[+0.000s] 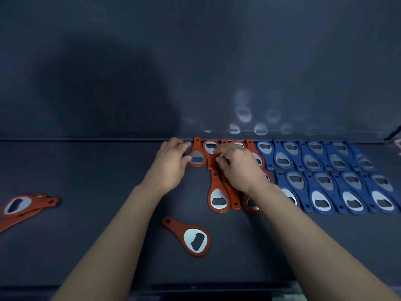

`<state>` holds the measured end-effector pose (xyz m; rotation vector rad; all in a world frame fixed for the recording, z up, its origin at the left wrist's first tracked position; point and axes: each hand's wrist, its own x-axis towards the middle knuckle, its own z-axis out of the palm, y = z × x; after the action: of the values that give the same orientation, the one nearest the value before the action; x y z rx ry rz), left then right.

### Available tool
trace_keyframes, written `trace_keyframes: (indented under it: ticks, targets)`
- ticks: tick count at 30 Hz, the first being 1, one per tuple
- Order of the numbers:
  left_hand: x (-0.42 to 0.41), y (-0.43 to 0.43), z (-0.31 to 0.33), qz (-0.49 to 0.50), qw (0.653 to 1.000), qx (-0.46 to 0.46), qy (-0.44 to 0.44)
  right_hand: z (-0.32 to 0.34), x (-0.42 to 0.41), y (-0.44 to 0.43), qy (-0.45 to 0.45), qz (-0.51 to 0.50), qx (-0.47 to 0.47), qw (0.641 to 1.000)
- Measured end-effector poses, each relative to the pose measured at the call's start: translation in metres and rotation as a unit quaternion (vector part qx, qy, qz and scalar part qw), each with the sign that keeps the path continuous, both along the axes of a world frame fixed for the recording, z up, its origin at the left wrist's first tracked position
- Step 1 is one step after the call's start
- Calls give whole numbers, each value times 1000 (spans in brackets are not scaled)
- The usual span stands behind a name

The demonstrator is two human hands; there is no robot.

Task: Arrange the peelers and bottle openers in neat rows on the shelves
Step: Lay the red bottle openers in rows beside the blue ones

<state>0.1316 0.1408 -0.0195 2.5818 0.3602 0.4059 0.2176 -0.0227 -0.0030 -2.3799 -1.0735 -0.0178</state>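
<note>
Along the back edge of the shelf [97,170], the left hand [171,164] has its fingers loosely bent, thumb tip touching the end red opener [197,156], with no clear grip. The right hand [238,168] has its fingers curled down, pinching the back-row opener [209,147] beside it. Blue openers [325,177] sit in rows to the right; a loose opener [188,237] and a red stack [21,205] lie nearer. They are probably light, stiff, flat and slick: pinch one by the narrow handle or slide it.

Orange bottle openers [218,197]: smooth plastic bodies, bright metal inserts. Blue bottle openers [321,197]: likewise. Shelf [97,213]: dark, matt. Back panel [260,83]: faintly glossy, reflective.
</note>
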Motion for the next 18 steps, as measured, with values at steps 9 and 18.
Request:
trace_keyframes:
  ticks: [9,18]
  targets:
    - [-96,46,11,231,967,98,37,15,-63,63,91,150,-80,981]
    - [-189,78,5,455,869,51,186,7,-114,108,58,245,-133,959]
